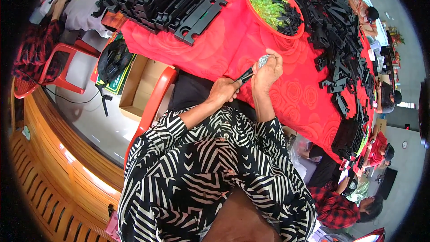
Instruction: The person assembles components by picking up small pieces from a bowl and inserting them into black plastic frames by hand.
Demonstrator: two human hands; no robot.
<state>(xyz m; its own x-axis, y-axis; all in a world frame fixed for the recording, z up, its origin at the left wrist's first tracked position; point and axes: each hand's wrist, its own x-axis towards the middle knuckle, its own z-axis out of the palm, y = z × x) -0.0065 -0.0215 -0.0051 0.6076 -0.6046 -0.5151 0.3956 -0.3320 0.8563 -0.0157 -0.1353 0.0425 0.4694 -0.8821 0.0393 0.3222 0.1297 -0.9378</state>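
My left hand [224,90] is closed around one end of a black plastic part [245,76], which points up and to the right. At the other end of that part my right hand [268,74] is closed, with a shiny silver lump [263,61], like crumpled foil, showing between its thumb and fingers. What the silver lump belongs to is hidden by the hand. Both hands are above my lap at the near edge of a red-covered table [291,94]. Beyond them sits an orange-red basket [301,32] with yellow-green clear pieces and small black pieces.
Long black plastic parts [197,22] are stacked at the far left of the table. A big heap of black parts [336,49] covers the right side. A red chair [74,69], an open cardboard box [141,85] and a black bag [114,60] stand left. Other people sit around.
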